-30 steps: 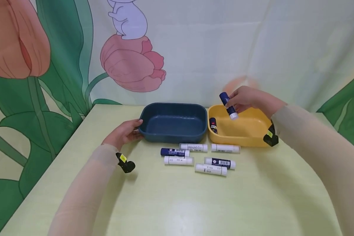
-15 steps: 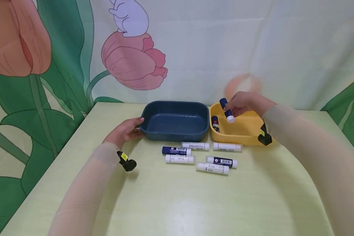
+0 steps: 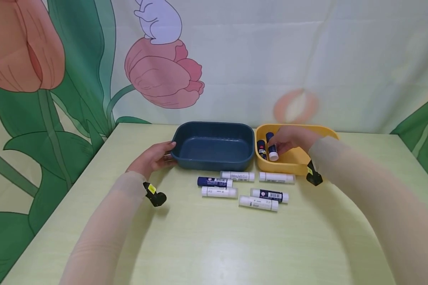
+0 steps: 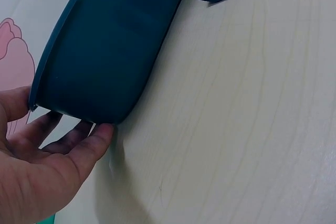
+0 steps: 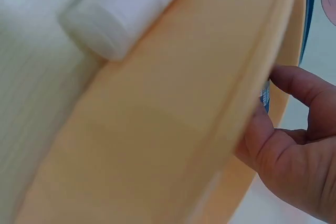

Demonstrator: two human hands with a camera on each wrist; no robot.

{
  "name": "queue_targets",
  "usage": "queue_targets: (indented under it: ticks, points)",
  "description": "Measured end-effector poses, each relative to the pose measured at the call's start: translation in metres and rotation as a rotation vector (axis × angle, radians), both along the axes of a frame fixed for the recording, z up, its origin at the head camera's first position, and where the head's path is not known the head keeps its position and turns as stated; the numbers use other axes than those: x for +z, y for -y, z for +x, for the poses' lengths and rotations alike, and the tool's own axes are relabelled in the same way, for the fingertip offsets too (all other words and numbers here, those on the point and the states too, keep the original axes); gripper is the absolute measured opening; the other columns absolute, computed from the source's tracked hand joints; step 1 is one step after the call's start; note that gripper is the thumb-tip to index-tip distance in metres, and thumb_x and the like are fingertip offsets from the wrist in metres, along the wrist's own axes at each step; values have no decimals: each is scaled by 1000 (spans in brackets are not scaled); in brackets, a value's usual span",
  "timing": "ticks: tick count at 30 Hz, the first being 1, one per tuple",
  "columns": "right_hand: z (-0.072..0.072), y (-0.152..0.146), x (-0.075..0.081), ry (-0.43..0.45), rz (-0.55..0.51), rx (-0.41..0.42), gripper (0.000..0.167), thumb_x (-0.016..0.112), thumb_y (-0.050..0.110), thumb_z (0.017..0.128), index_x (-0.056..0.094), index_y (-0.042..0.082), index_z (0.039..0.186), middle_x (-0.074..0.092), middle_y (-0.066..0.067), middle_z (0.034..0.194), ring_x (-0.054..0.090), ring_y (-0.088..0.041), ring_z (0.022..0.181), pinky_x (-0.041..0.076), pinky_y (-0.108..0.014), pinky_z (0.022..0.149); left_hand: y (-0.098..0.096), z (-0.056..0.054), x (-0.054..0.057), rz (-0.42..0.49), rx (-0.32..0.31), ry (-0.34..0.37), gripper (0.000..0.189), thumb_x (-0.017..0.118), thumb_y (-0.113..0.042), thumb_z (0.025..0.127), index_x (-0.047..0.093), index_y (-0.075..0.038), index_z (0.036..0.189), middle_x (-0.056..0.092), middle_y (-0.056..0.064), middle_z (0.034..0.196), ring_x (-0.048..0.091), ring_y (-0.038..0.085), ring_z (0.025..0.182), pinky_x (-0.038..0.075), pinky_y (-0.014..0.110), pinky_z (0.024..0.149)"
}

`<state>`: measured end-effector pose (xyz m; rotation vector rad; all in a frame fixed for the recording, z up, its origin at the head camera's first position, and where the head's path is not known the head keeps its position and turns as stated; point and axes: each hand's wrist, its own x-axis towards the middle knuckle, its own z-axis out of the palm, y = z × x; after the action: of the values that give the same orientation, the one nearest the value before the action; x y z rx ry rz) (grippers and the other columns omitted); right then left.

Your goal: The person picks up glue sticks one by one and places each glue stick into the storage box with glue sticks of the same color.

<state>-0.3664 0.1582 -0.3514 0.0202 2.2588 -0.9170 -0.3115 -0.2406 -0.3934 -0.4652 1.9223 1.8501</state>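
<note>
In the head view my right hand (image 3: 293, 138) is inside the yellow bin (image 3: 299, 169), pinching a navy glue stick (image 3: 272, 147) with its white end down. Left of it, another navy glue stick (image 3: 261, 149) lies in the same bin. My left hand (image 3: 156, 157) holds the near-left end of the dark blue bin (image 3: 214, 164), thumb at the rim and fingers against the outer wall, as the left wrist view shows on the bin wall (image 4: 105, 61). The right wrist view shows only a sliver of the held stick; the yellow wall hides the rest.
In front of the bins lie several glue sticks, among them a white one (image 3: 258, 203), a navy one (image 3: 214, 182) and a white one by the yellow bin (image 3: 276, 177). The bins stand side by side near the table's (image 3: 207, 241) back edge, before a printed cloth (image 3: 249, 71).
My right hand has lowered the navy glue stick from above the yellow bin down into it, moving slightly left. My left hand stays at the dark blue bin.
</note>
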Motion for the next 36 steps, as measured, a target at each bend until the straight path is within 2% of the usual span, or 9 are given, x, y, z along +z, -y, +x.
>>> queue_targets:
  ticks: [7,12,17,22,30,36]
  points:
    - [7,7,0,9,56,22,53,61,18,104,44,-12,144,59,-18,120,63,-16,85,61,-23,82,1,1,0,8,-7,-9,58,34,-29,113,16,-15,165,21,16,170,33,31,151,30,45,127]
    - [8,10,-4,8,79,18,53,60,18,104,44,-12,145,57,-22,128,63,-21,95,60,-28,94,1,2,0,5,-7,-11,58,33,-29,113,15,-15,166,21,17,170,34,30,150,30,45,127]
    - [9,12,-5,24,87,12,53,57,16,105,41,-13,147,53,-27,140,62,-26,106,54,-35,108,1,1,-1,14,-3,-10,58,33,-29,113,15,-15,166,21,16,171,33,31,151,29,45,127]
    - [8,14,-5,35,94,16,52,57,14,105,41,-14,146,52,-31,144,64,-27,107,52,-38,110,0,1,0,11,-7,-15,58,34,-29,113,15,-15,166,21,17,171,35,31,150,30,45,127]
    - [8,17,-7,48,114,19,50,56,12,105,43,-14,145,52,-30,141,61,-28,108,51,-39,111,1,1,1,-11,-8,-19,57,34,-29,113,17,-15,165,26,17,169,43,26,138,33,44,126]
    - [9,18,-7,33,153,25,49,57,15,105,45,-13,144,56,-27,137,64,-25,103,53,-37,109,1,1,-1,-5,-12,-20,57,34,-29,113,17,-14,165,24,18,169,41,27,142,32,44,126]
